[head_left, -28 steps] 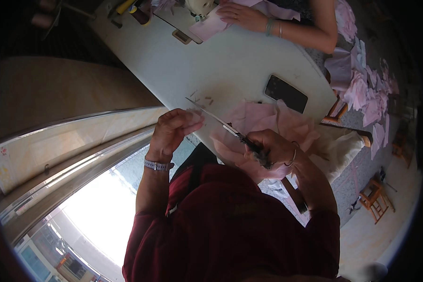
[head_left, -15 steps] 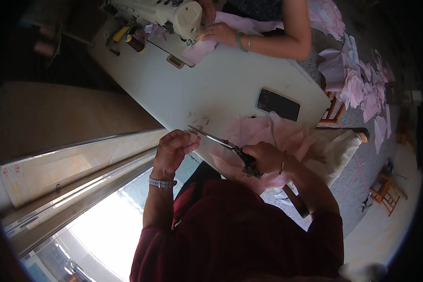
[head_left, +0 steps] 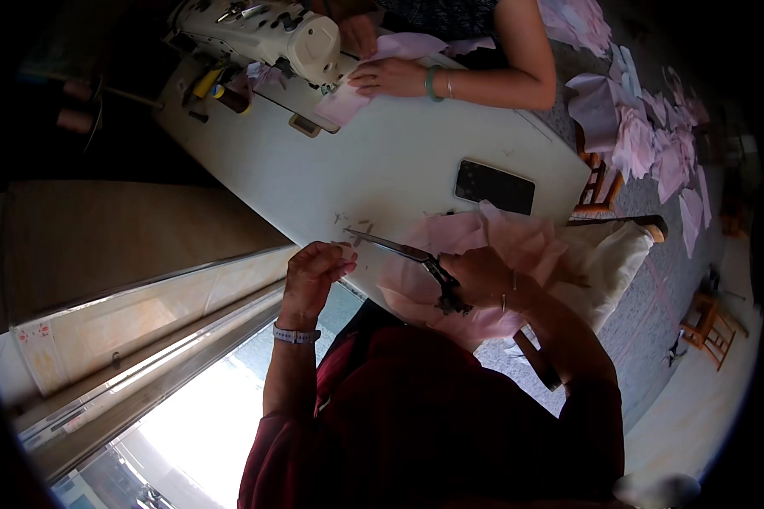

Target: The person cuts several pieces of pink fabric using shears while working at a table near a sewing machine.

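My left hand (head_left: pixel 308 284), a band on its wrist, is closed in a pinch on a small pale scrap of fabric (head_left: pixel 345 251). In my right hand (head_left: pixel 482 276) I grip black-handled scissors (head_left: pixel 405 250). Their blades look nearly together and point left, the tips just above the scrap and apart from it. Tiny brownish snippets (head_left: pixel 363 235) lie on the white table (head_left: pixel 314 182) by the tips. A heap of sheer pink fabric (head_left: pixel 437 233) spreads under and behind my right hand, partly hidden by it.
Across the table, a co-worker's hand (head_left: pixel 390 78) guides pink cloth (head_left: pixel 342 106) at a sewing machine (head_left: pixel 293 38). A dark phone (head_left: pixel 494 187) and thread spools (head_left: pixel 231 97) lie on the tabletop. Pale cloth (head_left: pixel 611 263) drapes a chair at right; pink pieces (head_left: pixel 637 153) hang beyond.
The view has shifted slightly, moving the table and sewing machine left in the picture. My left hand keeps its pinch, and the scissors stay in my right hand, tilted a little flatter.
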Tool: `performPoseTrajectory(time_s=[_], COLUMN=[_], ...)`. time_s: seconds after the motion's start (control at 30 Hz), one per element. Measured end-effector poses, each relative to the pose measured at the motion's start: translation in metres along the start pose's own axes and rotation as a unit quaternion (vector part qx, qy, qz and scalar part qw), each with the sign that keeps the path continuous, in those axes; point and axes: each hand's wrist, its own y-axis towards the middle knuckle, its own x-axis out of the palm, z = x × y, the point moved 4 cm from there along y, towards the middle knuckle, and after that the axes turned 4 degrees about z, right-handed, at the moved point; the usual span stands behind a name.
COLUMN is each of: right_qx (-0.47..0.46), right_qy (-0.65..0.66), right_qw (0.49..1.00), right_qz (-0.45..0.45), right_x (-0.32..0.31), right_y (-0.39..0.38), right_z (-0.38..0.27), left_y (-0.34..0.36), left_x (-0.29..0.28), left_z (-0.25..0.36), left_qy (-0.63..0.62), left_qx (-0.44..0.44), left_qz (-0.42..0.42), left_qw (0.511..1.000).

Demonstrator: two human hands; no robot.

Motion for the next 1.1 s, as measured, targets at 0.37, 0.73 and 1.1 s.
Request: performPoseTrajectory(time_s=[0.37, 0.73, 1.1], right_qx=[0.012, 0.022, 0.018], right_qy=[-0.009, 0.010, -0.003], right_qw=[1.000, 0.999, 0.999], right_qz=[0.014, 0.026, 0.028], right_x=[-0.003, -0.004, -0.006], right_y=[0.001, 0.001, 0.002], right_z=[0.002, 0.003, 0.003], left_y=[0.016, 0.027, 0.030], left_x=[0.018, 0.027, 0.032], left_z=[-0.006, -0.015, -0.015], left_qy=[0.091, 0.145, 0.116], left_qx=[0.001, -0.037, -0.055], left_qz=[0.014, 0.008, 0.001], left_qw=[0.996, 0.989, 0.992])
